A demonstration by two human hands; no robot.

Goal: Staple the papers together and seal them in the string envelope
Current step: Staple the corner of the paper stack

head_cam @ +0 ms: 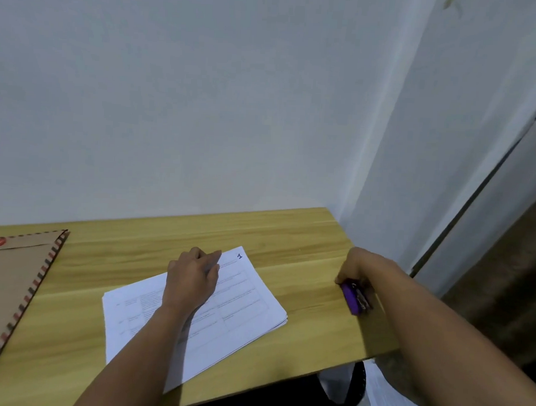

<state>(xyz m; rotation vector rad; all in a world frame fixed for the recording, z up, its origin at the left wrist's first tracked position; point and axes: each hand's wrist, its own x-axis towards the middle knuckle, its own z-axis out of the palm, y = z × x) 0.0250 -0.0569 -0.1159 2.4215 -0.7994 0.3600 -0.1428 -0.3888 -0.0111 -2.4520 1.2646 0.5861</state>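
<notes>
A stack of white printed papers (243, 306) lies at an angle in the middle of the wooden table (277, 234), a blue "1" at its far corner. My left hand (192, 279) rests on the stack's upper part and pinches its far edge with thumb and fingers. A small purple stapler (353, 298) sits near the table's right edge. My right hand (359, 268) curls over its far end and grips it. A brown string envelope (14, 284) with a striped border and red discs lies at the far left, partly out of view.
A pale wall stands right behind the table, with a corner at the right. The table's right edge and front edge are close to the stapler. A dark, brownish surface lies beyond the right edge. Bare wood shows between the papers and the envelope.
</notes>
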